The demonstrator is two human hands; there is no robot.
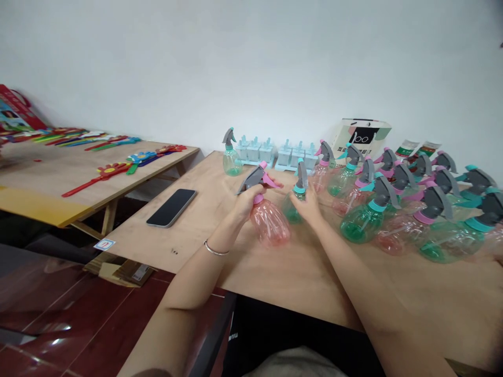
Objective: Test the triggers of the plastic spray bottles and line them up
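Note:
My left hand (248,201) is wrapped round the neck of a pink spray bottle (271,222), which has a grey and pink trigger head and tilts slightly. Beside it, my right hand (307,203) grips a green spray bottle (293,209) near its teal collar; part of that bottle is hidden behind the fingers and the pink one. Close to my right forearm stand several more pink and green spray bottles, among them a green one (359,222) and a pink one (401,233). Another green spray bottle (232,161) stands alone at the back, left of my hands.
A phone (172,208) lies on the wooden table (188,251) to the left. Light blue ice-pop moulds (259,152) and a paper bag (359,139) stand by the wall. On another table (47,173) are colourful hand-shaped clappers (106,173).

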